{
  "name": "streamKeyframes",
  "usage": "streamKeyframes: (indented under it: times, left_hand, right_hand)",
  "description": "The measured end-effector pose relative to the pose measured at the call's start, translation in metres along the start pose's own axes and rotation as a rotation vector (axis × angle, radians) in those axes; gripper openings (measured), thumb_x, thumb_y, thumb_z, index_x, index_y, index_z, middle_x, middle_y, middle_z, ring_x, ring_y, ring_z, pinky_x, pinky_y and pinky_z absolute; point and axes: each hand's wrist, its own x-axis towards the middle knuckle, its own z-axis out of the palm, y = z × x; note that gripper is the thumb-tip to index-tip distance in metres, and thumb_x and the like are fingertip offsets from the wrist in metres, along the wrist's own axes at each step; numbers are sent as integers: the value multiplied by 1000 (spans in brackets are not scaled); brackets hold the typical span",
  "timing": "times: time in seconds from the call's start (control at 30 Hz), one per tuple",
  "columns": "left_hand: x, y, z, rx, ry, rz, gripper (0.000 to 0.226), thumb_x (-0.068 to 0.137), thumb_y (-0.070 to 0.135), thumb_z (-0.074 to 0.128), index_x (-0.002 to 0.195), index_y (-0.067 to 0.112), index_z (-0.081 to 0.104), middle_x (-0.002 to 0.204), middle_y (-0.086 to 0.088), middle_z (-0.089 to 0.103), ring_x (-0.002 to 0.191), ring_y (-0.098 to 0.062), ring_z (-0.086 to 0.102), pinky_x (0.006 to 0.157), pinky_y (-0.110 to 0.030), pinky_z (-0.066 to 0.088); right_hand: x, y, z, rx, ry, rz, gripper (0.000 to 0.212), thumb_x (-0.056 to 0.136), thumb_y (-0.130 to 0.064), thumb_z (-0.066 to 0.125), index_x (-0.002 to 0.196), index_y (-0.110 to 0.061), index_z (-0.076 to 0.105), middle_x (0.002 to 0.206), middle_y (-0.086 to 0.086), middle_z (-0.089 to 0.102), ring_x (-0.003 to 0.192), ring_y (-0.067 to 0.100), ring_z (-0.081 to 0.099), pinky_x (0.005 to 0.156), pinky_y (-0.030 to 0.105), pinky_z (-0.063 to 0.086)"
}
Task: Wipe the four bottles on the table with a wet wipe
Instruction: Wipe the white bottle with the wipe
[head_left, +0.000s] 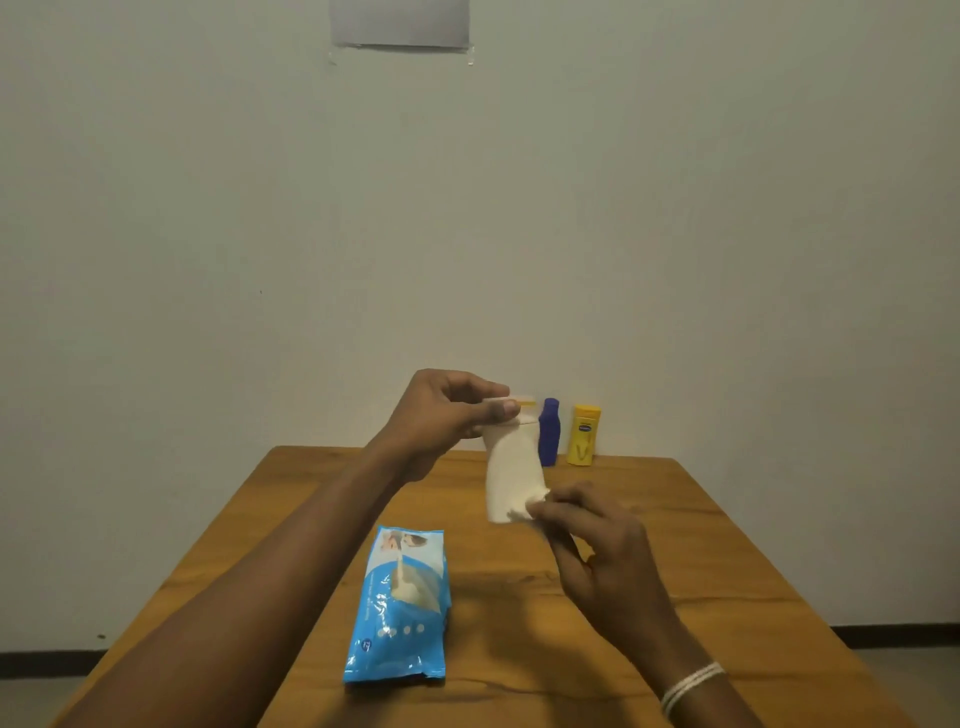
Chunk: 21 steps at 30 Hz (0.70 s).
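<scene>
Left hand, centre of frame, pinches the top end of a white bottle between thumb and fingers and holds it clear of the worktop. The bottle hangs roughly upright, slightly tilted, its yellowish cap end at the left fingertips.

Right hand, just below and right of the bottle, has its fingers curled on a white wet wipe pressed against the bottle's lower right side. The wipe is bunched up; most of it is hidden by the fingers. A white band sits on the right wrist, lower right of frame.

Blue bottle and yellow bottle stand upright at the far edge of the worktop, just right of centre frame, close together against the wall. The blue one is partly hidden behind the held bottle. A fourth bottle is not identifiable.

Blue wet-wipe pack lies flat on the worktop, lower centre, below the hands and touching neither. A bit of white wipe sticks out of its opening.

A grey sheet is taped to the wall at the top centre of frame.
</scene>
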Motion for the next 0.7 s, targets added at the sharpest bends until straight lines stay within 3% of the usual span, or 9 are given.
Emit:
streamKeyframes:
  times: [0.1,0.17,0.3,0.47,0.57,0.7]
  left_hand:
    - [2,4,7,45,-95,-72,13,81,8,81,92,3,78,88,1,77,79,-12,74,65,-25,59]
    - [4,9,12,72,-157,-114,13,83,5,77,91,-5,75,86,-6,75,74,-21,72,63,-28,59]
    - [11,21,5,1,-162,-124,7,87,3,72,87,-4,74,87,-11,75,75,-30,71,64,-32,60]
    - [18,29,-2,77,-99,-95,15,83,8,79,96,2,77,96,-5,75,79,-21,76,64,-30,62]
    - [19,32,7,154,-141,-93,21,84,9,76,105,4,76,102,-4,74,81,-15,73,63,-22,58]
    - [26,50,11,268,-283,-147,19,87,12,69,79,-4,73,73,-1,67,70,-14,63,67,-25,56]
  right_hand:
    - [16,3,-2,-50,24,-38,31,81,-3,77,110,-10,73,106,5,67,98,16,63,81,22,56]
    - [42,1,-10,-30,99,-50,30,82,-4,76,112,-8,73,106,7,66,98,18,62,79,28,57]
    - [62,-9,-21,-42,76,-101,28,83,-9,75,111,-13,73,110,4,65,102,14,60,80,24,54]
    - [20,-11,-14,-156,-39,-152,35,73,-10,86,104,-18,74,106,0,67,101,8,57,82,16,51]
    - [31,-9,-11,-150,30,-153,30,76,-9,83,104,-14,74,104,3,67,98,13,61,79,23,57]
    - [60,-20,-15,-160,126,-206,20,83,-8,77,103,-12,75,100,5,66,94,15,58,76,19,51]
